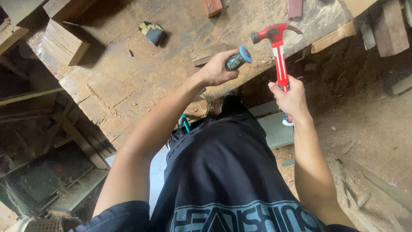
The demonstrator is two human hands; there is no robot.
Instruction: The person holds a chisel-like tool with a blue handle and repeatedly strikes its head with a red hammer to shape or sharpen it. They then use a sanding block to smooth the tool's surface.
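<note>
Fingers (223, 71) hiding chisel (238, 58) blade, hammer (278, 47) grip

The hammer (279, 51) has a bright red head and a red handle crossed by a white band, with a white and blue end showing below the right hand (292, 99), while the tool handle (238, 59) in the left hand (216, 68) is dark grey to black with a light blue end cap. The bench (128, 81) is pale tan wood dusted with sawdust, and on it lie a black and yellow pad (152, 32) and a reddish-brown block (213, 7). The shirt (223, 172) is black with a pale blue-grey print.
</note>
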